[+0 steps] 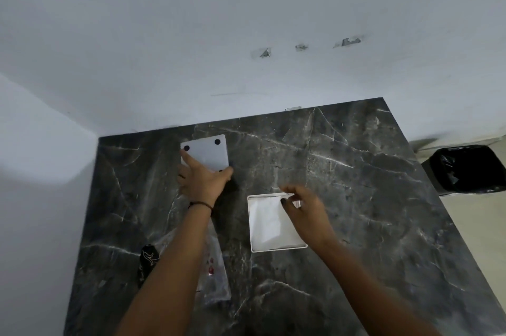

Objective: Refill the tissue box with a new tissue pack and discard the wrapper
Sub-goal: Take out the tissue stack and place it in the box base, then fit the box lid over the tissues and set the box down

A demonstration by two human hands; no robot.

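On the dark marble counter (pixel 342 171) sits the open white tissue box (pixel 276 222), tissues (pixel 267 222) filling it. Your right hand (pixel 304 209) pinches a tissue at its far right corner. Your left hand (pixel 204 179) grips the white lid (pixel 208 151), farther back to the left. Beneath your left forearm lies the clear wrapper (pixel 216 275); a black-lined bin (pixel 468 168) stands off the counter's right.

The countertop (pixel 342 171) was dark grey marble with white veins and a dull sheen. The tissue box (pixel 276 248) and its lid (pixel 208 151) looked like smooth matt white plastic, the tissues (pixel 269 222) soft paper. The wrapper (pixel 219 278) was clear, glossy plastic film.
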